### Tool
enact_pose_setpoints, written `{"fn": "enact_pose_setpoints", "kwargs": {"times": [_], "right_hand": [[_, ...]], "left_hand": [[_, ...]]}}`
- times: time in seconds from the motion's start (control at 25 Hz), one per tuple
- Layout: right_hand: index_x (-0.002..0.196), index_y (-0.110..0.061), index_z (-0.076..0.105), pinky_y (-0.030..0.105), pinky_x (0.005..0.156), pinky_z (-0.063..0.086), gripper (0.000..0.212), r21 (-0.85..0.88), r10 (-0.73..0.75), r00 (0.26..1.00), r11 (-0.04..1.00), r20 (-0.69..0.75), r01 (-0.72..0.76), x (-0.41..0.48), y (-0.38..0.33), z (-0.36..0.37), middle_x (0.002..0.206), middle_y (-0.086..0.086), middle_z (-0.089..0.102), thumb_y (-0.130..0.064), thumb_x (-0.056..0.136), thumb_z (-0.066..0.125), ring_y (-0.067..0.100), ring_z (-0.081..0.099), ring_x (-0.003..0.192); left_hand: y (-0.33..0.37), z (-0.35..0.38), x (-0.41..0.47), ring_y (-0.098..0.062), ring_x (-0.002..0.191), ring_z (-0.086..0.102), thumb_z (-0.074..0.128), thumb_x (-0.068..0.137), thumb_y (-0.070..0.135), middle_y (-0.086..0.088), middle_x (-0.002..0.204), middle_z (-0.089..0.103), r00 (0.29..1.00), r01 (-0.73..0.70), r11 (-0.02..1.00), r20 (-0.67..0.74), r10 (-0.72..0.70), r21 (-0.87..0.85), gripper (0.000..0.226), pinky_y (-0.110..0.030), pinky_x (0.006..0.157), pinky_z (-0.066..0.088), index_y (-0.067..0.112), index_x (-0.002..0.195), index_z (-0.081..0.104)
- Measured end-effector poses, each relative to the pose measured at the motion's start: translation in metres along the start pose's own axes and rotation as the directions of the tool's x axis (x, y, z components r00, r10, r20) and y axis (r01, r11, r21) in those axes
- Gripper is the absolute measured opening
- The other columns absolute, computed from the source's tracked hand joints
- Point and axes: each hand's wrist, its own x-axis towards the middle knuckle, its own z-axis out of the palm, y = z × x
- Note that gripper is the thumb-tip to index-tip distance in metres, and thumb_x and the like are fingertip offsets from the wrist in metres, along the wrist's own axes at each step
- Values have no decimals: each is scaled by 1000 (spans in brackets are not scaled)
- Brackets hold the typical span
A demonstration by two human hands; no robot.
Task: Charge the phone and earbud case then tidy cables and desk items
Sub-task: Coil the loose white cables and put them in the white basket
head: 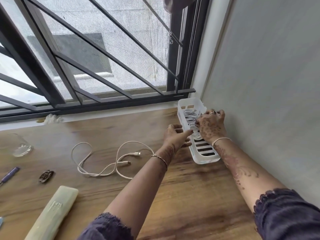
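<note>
A white slotted plastic basket stands on the wooden desk against the right wall. Coiled white cables lie inside its far half. My right hand reaches into the basket from the wall side, its curled fingers over the coils. My left hand is at the basket's near-left rim, fingers touching its edge. A loose cream charging cable with two plugs sprawls on the desk left of my left forearm. No phone or earbud case is in view.
A clear glass stands at the far left. A purple pen, a dark hair clip and a long pale case lie near the front left. A crumpled tissue sits on the window sill.
</note>
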Motion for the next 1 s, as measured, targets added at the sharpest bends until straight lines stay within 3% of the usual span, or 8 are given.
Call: {"fn": "enact_pose_setpoints", "kwargs": {"times": [0.24,0.56,0.64,0.72,0.76,0.8,0.88,1.0], "right_hand": [[87,-26,73,43,90,17,9,221,90,977,974,-192,-46,-2,-2,-16,87,-6,71,-25,84,65,23,56,99],[93,-29,70,42,91,22,14,391,-11,900,898,-436,200,-18,-73,-81,94,-9,69,-26,83,60,20,59,100],[96,-31,67,40,90,24,15,386,-81,930,894,-359,226,-35,-93,-73,100,-10,67,-31,83,60,17,58,102],[97,-32,65,32,89,32,39,513,-152,988,851,34,113,-55,-108,-50,119,4,65,-45,62,78,26,57,112],[94,-29,67,21,86,38,56,470,-199,975,873,102,129,-63,-118,-39,127,15,60,-49,45,86,31,56,118],[98,-27,69,5,83,35,56,462,-329,941,848,77,259,-62,-133,-37,131,21,55,-45,48,88,36,53,121],[112,-9,65,-7,82,20,25,500,-516,856,734,-29,459,-51,-174,-51,126,22,57,-18,88,65,35,55,115],[115,-15,62,19,91,21,23,466,-525,798,650,-298,601,-68,-206,-91,114,6,66,-19,95,49,25,61,100]], "left_hand": [[5,-10,-4,-14,67,60,74,80,15,-8,101,58,1000,-26,1000,-9,26,2,43,-26,54,57,6,115,50],[32,-65,-39,-16,76,61,66,83,14,-5,93,66,940,-251,937,-172,296,242,24,-33,68,56,10,106,61],[37,-94,-52,-16,75,62,66,83,16,-3,91,66,904,-287,906,-226,364,312,19,-31,65,57,12,102,64],[38,-129,-66,-16,77,62,67,83,16,-5,89,67,869,-299,896,-295,398,329,10,-28,63,55,17,92,64],[36,-146,-72,-17,78,62,68,82,15,-6,88,67,857,-294,901,-331,396,318,7,-29,64,54,19,87,64],[34,-161,-78,-18,77,62,68,81,14,-7,87,67,845,-286,908,-366,390,306,8,-30,67,54,20,84,63],[27,-186,-93,-17,71,61,67,82,10,-6,81,66,823,-262,921,-432,370,289,9,-29,66,54,18,83,63],[13,-209,-110,-15,68,58,63,83,1,-6,79,63,821,-237,934,-459,341,269,17,-25,64,52,17,78,60]]}}
